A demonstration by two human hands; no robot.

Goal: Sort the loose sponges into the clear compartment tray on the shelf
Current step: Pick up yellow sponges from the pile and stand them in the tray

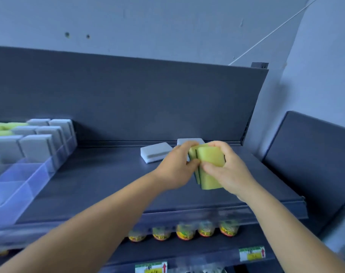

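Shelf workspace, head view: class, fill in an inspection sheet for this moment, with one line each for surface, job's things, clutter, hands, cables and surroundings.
Surface: dark shelf, bare patches between items.
Job's things: clear compartment tray at the left, its rear compartments holding grey sponges and green ones, its near compartments empty; yellow-green sponges held together in both hands; two white sponges lying loose on the shelf behind the hands.
Clutter: nothing seen.
Hands: left hand and right hand both grip the yellow-green sponges.
Cables: a thin line runs along the wall, upper right.
Surroundings: pale wall; jars and price labels on the shelf below.
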